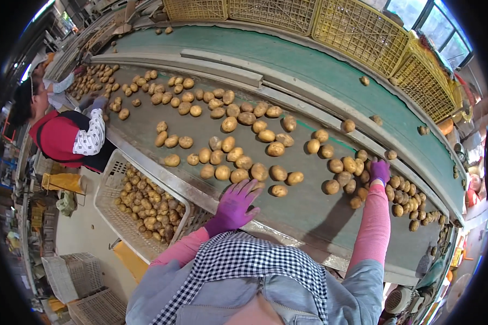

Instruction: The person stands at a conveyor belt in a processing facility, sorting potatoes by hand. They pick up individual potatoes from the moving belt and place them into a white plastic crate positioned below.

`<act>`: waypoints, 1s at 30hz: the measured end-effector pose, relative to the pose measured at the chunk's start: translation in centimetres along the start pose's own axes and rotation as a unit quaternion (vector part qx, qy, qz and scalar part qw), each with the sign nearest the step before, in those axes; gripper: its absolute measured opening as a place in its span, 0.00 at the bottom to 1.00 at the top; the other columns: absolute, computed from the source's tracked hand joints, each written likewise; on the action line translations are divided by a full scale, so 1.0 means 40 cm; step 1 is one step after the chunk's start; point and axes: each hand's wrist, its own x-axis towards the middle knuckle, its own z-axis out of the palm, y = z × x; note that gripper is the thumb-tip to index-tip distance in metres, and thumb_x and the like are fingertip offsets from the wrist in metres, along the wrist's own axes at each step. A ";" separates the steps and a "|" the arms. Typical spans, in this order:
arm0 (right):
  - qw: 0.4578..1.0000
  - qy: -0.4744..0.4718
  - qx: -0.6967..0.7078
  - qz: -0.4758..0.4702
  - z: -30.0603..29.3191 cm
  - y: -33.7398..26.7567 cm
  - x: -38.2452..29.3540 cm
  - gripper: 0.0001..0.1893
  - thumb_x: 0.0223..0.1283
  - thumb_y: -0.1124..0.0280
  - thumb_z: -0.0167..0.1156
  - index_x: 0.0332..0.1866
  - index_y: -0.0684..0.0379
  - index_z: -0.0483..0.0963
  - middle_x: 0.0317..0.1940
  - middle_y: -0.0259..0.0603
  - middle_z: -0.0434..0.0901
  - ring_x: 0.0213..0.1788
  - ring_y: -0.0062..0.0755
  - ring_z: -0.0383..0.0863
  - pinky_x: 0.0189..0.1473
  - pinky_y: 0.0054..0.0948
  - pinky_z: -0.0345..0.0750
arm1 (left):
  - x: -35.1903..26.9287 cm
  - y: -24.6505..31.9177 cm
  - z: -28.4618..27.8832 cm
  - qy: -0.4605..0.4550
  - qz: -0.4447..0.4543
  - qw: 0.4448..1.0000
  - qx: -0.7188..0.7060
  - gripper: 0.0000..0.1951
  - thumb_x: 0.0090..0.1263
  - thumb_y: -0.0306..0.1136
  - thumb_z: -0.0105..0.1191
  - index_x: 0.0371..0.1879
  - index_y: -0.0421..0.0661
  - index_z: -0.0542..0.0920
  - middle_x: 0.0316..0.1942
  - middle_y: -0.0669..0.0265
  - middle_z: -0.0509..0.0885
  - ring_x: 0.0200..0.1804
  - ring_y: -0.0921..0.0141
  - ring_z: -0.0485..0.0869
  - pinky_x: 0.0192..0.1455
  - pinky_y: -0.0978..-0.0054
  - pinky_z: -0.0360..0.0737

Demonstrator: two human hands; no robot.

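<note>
Many potatoes [275, 149] lie spread over a dark conveyor belt [297, 211] before me. My left hand [234, 207], in a purple glove, is over the belt's near edge with its fingers spread, the fingertips beside or on a potato. Farther right, my right hand [379, 171], also gloved in purple, reaches to the far side of the belt among a cluster of potatoes. Its fingers point down and are partly hidden, so whether it grips a potato cannot be told. A single potato [391, 154] rests on the rail just beyond it.
A white plastic crate [105, 199] of potatoes stands against the near edge, left. Behind a metal rail [223, 69] runs a green belt [293, 77] with a few potatoes, backed by yellow crates [358, 36]. A co-worker in a red vest [59, 138] works at left, with another person beyond.
</note>
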 end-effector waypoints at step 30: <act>0.759 0.401 0.503 0.101 -0.027 -0.051 -1.099 0.19 0.77 0.70 0.58 0.68 0.64 0.74 0.58 0.40 0.81 0.42 0.26 0.80 0.44 0.25 0.80 | 0.363 -0.371 -0.035 -0.121 0.203 0.971 -0.028 0.13 0.66 0.47 0.63 0.39 0.52 0.84 0.41 0.62 0.82 0.51 0.58 0.82 0.63 0.50 0.72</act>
